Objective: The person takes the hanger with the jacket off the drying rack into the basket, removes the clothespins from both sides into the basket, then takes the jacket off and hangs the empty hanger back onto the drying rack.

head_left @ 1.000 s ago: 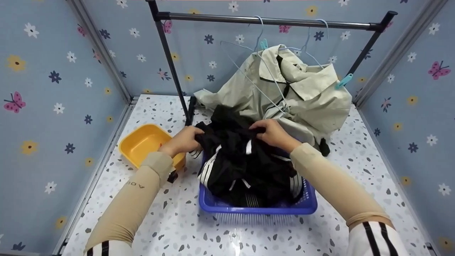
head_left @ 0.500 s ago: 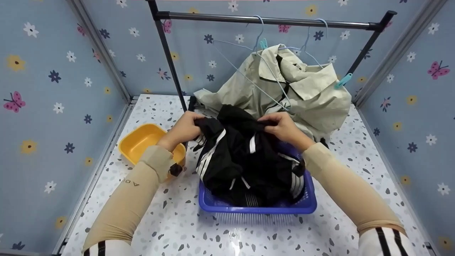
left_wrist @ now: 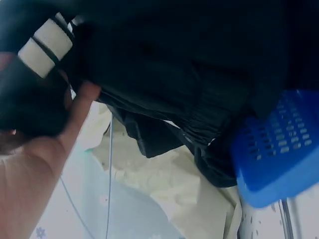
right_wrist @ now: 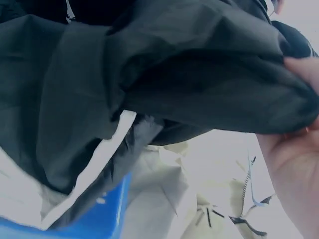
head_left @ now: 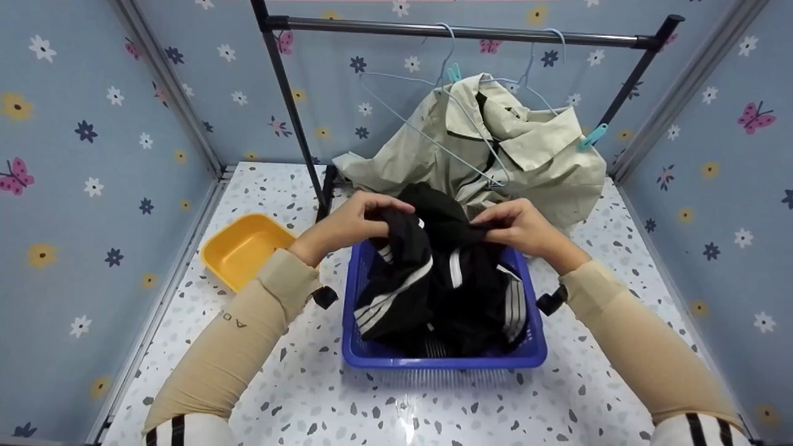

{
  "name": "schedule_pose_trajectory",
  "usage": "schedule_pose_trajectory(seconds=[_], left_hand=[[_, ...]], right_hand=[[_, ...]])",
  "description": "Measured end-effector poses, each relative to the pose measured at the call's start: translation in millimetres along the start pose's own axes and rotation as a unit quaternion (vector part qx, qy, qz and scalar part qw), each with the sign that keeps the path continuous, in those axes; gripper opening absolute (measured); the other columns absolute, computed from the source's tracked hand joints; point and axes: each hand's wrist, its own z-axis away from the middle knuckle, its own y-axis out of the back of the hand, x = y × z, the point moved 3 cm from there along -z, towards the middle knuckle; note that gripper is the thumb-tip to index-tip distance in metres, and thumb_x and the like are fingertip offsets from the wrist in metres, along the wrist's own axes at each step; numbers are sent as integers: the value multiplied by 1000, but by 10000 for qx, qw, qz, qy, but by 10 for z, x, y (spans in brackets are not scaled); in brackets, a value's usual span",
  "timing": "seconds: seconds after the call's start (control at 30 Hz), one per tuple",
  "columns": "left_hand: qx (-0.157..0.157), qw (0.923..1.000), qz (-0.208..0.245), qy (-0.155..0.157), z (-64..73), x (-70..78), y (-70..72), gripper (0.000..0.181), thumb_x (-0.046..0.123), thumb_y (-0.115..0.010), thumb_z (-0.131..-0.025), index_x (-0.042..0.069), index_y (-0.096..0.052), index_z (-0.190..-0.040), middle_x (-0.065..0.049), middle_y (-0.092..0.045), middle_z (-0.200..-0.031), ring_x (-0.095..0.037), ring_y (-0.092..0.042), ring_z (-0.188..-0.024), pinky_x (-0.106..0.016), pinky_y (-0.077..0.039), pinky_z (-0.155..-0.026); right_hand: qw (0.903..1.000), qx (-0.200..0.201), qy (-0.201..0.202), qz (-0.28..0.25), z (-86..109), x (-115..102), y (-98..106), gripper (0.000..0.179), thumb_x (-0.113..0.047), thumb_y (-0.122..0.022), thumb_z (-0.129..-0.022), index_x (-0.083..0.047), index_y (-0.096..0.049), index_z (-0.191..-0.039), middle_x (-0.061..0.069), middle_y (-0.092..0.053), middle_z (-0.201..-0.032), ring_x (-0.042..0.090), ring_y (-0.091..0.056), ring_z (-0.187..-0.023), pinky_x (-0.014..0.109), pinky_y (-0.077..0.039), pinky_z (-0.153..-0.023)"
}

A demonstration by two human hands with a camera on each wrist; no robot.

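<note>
A black garment with white stripes (head_left: 446, 310) lies bunched in a blue plastic basket (head_left: 443, 362), its upper part lifted at the back rim. My left hand (head_left: 359, 220) grips a striped fold of it, thumb and fingers around the cloth. On the other side my right hand (head_left: 520, 229) pinches the black fabric between thumb and fingers. In the right wrist view the black cloth (right_wrist: 199, 89) stretches across to the right hand (right_wrist: 294, 149). A gathered, elastic-looking band of the garment (left_wrist: 219, 104) shows in the left wrist view.
Behind the basket, a light beige jacket (head_left: 545, 173) hangs from the black rack (head_left: 384, 26), with turquoise clothespins (head_left: 593, 137) on it. In front of the jacket dangles a blue wire hanger (head_left: 427, 139). A yellow tub (head_left: 241, 248) stands left, partly behind the left forearm.
Both hands have shifted right, the left one more, drawing its striped fold inward off the basket's left rim. More of that rim shows now. The wire hanger has swung slightly.
</note>
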Motion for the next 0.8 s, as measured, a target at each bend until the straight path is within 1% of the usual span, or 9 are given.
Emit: schedule_pose_trajectory(seconds=[0.13, 0.2, 0.27, 0.43, 0.57, 0.63, 0.7, 0.73, 0.8], left_hand=[[-486, 9985, -55, -242, -30, -20, -139, 45, 2, -60, -92, -4, -73, -135, -19, -76, -133, -9, -67, -105, -21, -54, -93], [-678, 9963, -432, -319, -42, -66, -213, 42, 3, -62, -95, -5, -73, -134, -20, -75, -136, -11, -67, -112, -22, -52, -99], [-910, 9914, -885, -315, -43, -131, -302, 38, 6, -64, -99, -3, -74, -134, -19, -74, -137, -15, -67, -120, -25, -51, -105], [-1689, 9685, -1825, -156, -2, -358, -573, 31, 19, -61, -109, 4, -76, -131, -14, -77, -129, -23, -69, -119, -41, -54, -110], [-2351, 9474, -2169, 24, 55, -503, -762, 35, 29, -58, -112, 6, -73, -134, -12, -74, -132, -24, -66, -124, -45, -51, -115], [-2578, 9397, -2245, 122, 74, -545, -815, 38, 32, -56, -113, 6, -71, -137, -12, -72, -135, -25, -64, -129, -45, -49, -118], [-2664, 9359, -2295, 192, 75, -566, -830, 41, 34, -55, -114, 6, -70, -140, -12, -71, -139, -26, -63, -133, -45, -47, -120], [-2634, 9367, -2295, 216, 73, -570, -818, 43, 35, -55, -114, 6, -69, -141, -12, -71, -141, -26, -63, -135, -45, -47, -120], [-2404, 9429, -2296, 211, 52, -564, -751, 44, 37, -55, -113, 6, -71, -141, -11, -72, -140, -26, -65, -134, -45, -48, -120]], right_hand=[[9973, -615, 106, 394, 133, -11, 27, 26, 20, -75, -82, 6, -83, -102, 5, -84, -100, -4, -71, -93, 12, -56, -81], [9927, -1024, 44, 642, 201, -1, 4, 27, 18, -75, -83, 2, -85, -103, 15, -84, -103, -4, -71, -97, 11, -55, -85], [9849, -1493, -43, 878, 273, 22, -41, 27, 16, -74, -85, 2, -84, -106, 19, -83, -105, -3, -71, -99, 12, -56, -87], [9555, -2521, -143, 1526, 427, 131, -239, 32, 9, -74, -90, -7, -85, -115, 11, -84, -114, 8, -73, -105, 24, -60, -90], [9309, -3097, -186, 1929, 514, 229, -414, 30, 5, -74, -94, -9, -85, -119, 8, -83, -119, 21, -77, -110, 37, -63, -96], [9186, -3356, -285, 2067, 539, 272, -478, 30, 3, -75, -95, -8, -83, -121, 8, -82, -122, 23, -76, -115, 41, -62, -100], [9092, -3541, -437, 2146, 544, 286, -503, 30, -3, -76, -96, -8, -82, -125, 7, -81, -124, 21, -74, -116, 39, -60, -102], [9073, -3585, -498, 2138, 530, 286, -504, 30, -7, -78, -96, -8, -81, -125, 7, -81, -124, 19, -74, -115, 36, -60, -101], [9126, -3531, -687, 1945, 482, 265, -475, 30, -13, -80, -96, -6, -80, -126, 9, -82, -121, 18, -74, -109, 32, -60, -97]])
